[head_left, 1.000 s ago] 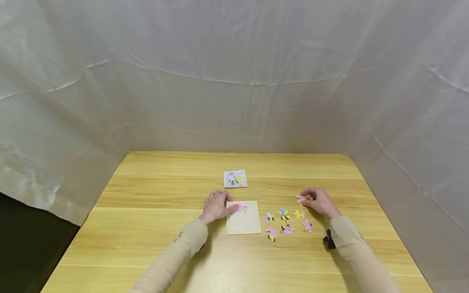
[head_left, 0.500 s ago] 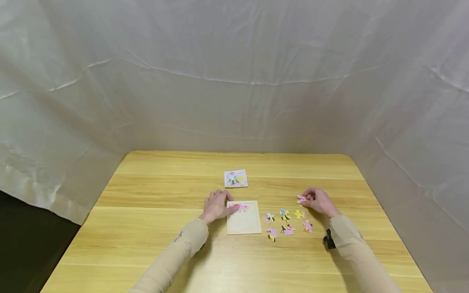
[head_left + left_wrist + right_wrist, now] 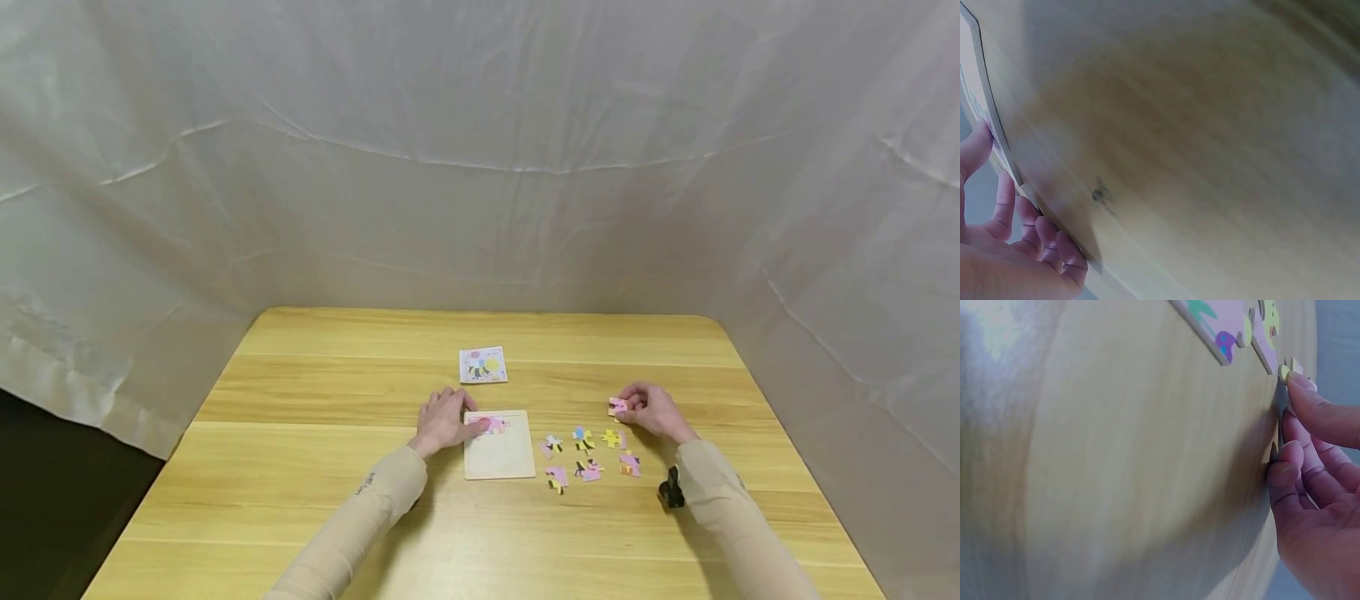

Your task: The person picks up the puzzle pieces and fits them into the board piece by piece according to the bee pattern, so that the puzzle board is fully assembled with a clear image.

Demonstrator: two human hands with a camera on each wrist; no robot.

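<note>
My right hand (image 3: 654, 410) pinches a small pink puzzle piece (image 3: 617, 407) just above the wooden surface (image 3: 300, 500). My left hand (image 3: 442, 422), fingers apparently relaxed, rests on the square wooden puzzle tray (image 3: 499, 458).

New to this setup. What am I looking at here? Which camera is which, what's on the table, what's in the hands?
No machine here: a person works with two bare hands. The wide picture comes from a camera on the head; the two close ones come from cameras on each wrist, so they look tilted and blurry. On the wooden table lie a square puzzle tray, a small picture card and loose puzzle pieces. The left hand rests on the tray's left edge, fingers on the fitted pieces in it. The right hand pinches one pink piece.
</note>
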